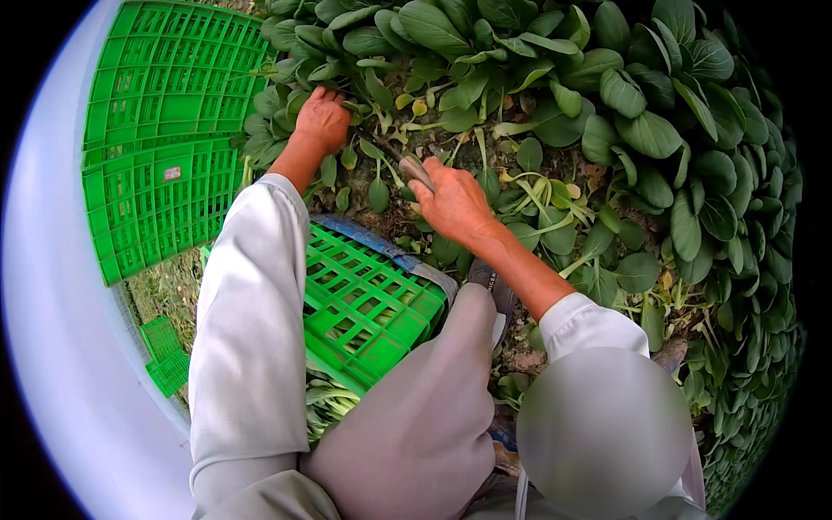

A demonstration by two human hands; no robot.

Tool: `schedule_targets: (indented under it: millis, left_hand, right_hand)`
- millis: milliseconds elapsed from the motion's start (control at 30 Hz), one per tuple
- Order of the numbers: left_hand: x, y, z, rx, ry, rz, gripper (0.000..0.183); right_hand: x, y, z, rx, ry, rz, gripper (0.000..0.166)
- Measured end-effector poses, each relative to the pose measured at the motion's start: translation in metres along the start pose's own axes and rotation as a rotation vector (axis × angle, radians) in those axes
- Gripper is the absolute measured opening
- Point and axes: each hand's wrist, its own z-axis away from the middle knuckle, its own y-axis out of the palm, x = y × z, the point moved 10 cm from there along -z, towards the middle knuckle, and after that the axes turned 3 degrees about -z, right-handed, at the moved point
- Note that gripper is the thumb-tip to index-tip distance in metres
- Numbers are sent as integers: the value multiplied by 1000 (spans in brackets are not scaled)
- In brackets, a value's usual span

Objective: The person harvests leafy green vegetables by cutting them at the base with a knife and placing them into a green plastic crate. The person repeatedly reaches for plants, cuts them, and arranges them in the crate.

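Observation:
My left hand (325, 120) reaches in among the leafy green plants (270, 123), which look like bok choy. Its fingertips are hidden by leaves, so their grip does not show. In my right hand (455, 198) is a wooden-handled cutting tool (416, 171). Its dark metal part slants up and left towards my left hand, and its far end is lost in the foliage. Below the hands, loose leaves (379, 194) and cut stems lie on the soil.
A green slatted plastic crate (374, 318) stands by my leg, a blue-grey strip (364, 235) along its rim. Larger green crates (162, 169) rise at the left. Dense bok choy (650, 136) grows along the right. Harvested greens (328, 396) lie below the near crate. Smaller crates (166, 354) sit farther off.

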Motion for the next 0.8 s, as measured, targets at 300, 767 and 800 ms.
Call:
schedule_targets:
  millis: [300, 767, 800]
  left_hand:
    - [4, 19, -3, 169, -206, 150, 27]
    - [-5, 61, 2, 361, -338, 283, 22]
    - [-2, 73, 19, 361, -372, 371, 26]
  right_hand:
    - [-25, 42, -63, -87, 126, -79, 28]
    - [-53, 64, -89, 136, 31, 14, 32]
    - [-49, 72, -79, 204, 74, 26, 33]
